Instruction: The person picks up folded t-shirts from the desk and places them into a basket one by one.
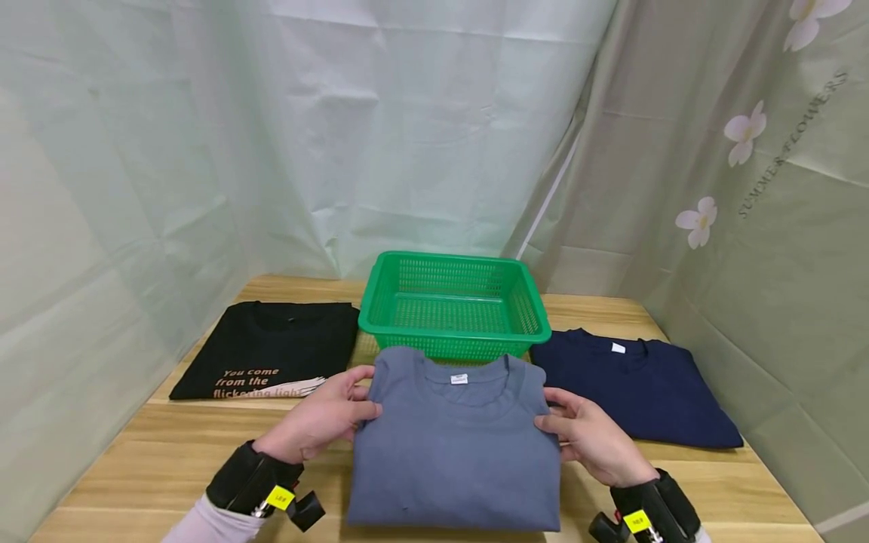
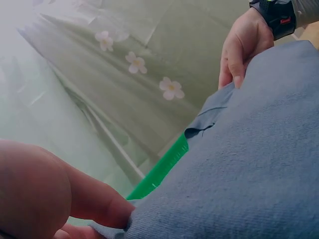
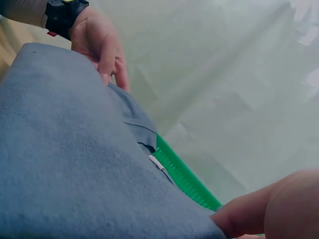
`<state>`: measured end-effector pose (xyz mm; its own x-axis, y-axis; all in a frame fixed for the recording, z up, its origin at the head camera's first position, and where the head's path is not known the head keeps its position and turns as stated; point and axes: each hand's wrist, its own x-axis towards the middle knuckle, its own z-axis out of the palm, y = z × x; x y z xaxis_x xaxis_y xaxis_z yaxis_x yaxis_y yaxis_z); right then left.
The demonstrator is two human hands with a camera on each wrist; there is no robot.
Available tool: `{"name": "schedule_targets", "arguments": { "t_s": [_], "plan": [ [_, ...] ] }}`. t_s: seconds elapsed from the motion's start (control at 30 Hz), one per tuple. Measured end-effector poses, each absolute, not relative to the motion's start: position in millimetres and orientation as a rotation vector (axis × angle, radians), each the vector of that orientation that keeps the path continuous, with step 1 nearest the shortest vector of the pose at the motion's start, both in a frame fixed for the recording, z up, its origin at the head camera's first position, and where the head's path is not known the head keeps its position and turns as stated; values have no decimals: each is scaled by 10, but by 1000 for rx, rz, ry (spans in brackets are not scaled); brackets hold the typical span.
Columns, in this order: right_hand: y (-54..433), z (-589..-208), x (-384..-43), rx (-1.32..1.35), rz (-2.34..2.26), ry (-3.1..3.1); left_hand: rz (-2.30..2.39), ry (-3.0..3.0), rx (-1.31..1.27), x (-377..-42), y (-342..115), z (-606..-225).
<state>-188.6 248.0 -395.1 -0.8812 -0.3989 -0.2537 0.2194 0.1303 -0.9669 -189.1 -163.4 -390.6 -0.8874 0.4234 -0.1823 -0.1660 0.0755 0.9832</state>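
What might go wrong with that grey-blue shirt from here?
Two risks stand out, as best I can judge. The left hand and right hand grip the folded grey-blue shirt only at its upper sides, so its lower folds could sag or come loose if lifted. Its collar is close to the near wall of the green basket, so it might snag on the rim if moved forward; whether they touch, I can't tell.
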Motion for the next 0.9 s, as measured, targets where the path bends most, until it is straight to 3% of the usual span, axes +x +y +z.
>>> {"name": "schedule_targets", "arguments": {
  "t_s": [0.9],
  "plan": [
    [2389,-3549,-1939,-157,-1782,2149,1877,2047,325,-1947,-1682,-3512]
  ]
}}
